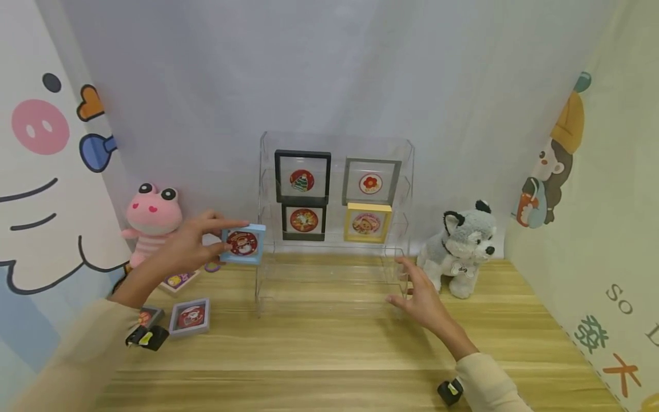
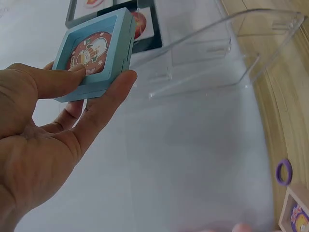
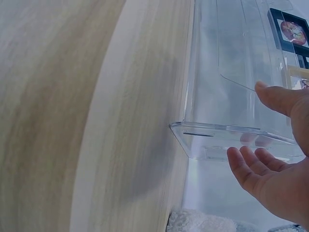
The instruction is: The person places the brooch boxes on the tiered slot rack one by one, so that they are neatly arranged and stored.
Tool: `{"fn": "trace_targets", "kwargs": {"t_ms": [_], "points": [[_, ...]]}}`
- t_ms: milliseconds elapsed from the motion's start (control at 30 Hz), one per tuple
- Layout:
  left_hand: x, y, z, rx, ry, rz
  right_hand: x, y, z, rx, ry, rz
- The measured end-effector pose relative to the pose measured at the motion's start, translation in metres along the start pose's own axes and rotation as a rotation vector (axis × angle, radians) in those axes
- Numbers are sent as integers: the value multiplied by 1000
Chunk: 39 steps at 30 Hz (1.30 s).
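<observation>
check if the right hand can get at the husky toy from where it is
Probably yes. The right hand is open at the clear rack's right end, and the husky toy sits just beside it on the table with nothing between them.

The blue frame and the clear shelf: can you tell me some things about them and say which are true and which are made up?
1. The left hand holds the blue frame. True.
2. The blue frame already sits on the clear shelf. False: it is held in the air, left of the shelf.
3. The right hand grips a frame. False: its fingers are spread open by the shelf's right side, holding nothing.
4. A yellow frame stands on the shelf. True.
5. The pink frog toy is right of the shelf. False: it is on the left; the husky toy is on the right.
</observation>
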<state>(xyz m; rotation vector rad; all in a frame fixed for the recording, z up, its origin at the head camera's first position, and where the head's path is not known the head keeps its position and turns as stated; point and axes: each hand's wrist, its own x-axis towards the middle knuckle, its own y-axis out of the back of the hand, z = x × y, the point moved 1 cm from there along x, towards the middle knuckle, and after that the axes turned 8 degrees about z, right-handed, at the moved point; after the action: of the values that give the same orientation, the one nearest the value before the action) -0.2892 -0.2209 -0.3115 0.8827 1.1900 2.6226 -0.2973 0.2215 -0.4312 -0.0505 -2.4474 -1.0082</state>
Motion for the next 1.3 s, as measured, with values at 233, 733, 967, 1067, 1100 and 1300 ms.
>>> {"fn": "trace_targets", "kwargs": {"t_ms": [233,733,967,1067,1100,1300], "points": [[20,-27,13,19,-114,43,0,-1,2,10,17,16],[49,-73,30,132,-150,16,0,0,2,12,11,33],[50,-92,28,135,-147,-30,-4,-2,1,14,5,23],[51,-97,26,148,-150,-37,-4,-2,0,8,-1,21],[51,-99,26,151,-153,-41,-3,-2,0,6,-3,22],[54,-107,22,142,-143,-85,-2,-2,1,7,1,29]]}}
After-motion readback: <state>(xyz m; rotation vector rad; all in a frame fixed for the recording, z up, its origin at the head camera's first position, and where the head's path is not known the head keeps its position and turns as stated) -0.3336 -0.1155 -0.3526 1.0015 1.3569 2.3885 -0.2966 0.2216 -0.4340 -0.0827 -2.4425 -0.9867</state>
